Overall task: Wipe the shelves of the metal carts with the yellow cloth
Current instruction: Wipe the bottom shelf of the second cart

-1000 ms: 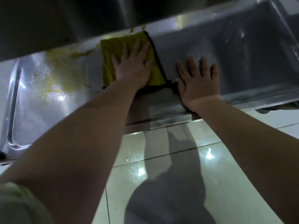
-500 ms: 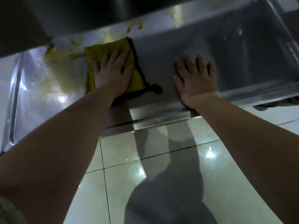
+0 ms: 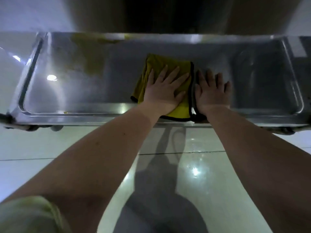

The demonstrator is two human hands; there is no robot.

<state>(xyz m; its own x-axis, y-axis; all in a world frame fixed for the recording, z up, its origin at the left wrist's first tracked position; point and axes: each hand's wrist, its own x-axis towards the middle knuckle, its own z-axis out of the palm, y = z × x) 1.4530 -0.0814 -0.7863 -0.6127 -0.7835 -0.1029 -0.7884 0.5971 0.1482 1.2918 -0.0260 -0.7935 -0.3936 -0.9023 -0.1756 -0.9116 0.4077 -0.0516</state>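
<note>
**Low shelf mid-wipe: the left side looks unfinished**

Starting at the shelf's (image 3: 67, 91) left end, a dull yellowish smear (image 3: 87, 64) spreads from the back edge toward the middle of that half. A small yellow speck (image 3: 64, 112) sits on the front rim near the left corner. That part seems not yet cleaned.

The yellow cloth (image 3: 168, 63) lies a little right of the shelf's centre, reaching from mid-depth over the front edge. It is folded to a rough rectangle with dark piping along its border and a few creases on its left side (it looks soft and thin, probably microfibre). The left hand (image 3: 162, 93) presses flat on it, its fingers (image 3: 171, 74) straight and spread, gripping nothing.

Just beside the cloth's right border, the right hand (image 3: 211, 95) rests flat on bare metal, likewise outstretched, apparently as a brace.

The right end of the shelf shows faint streaks but no yellow residue, so it may be done. Other shelves cannot be judged from here.
</note>
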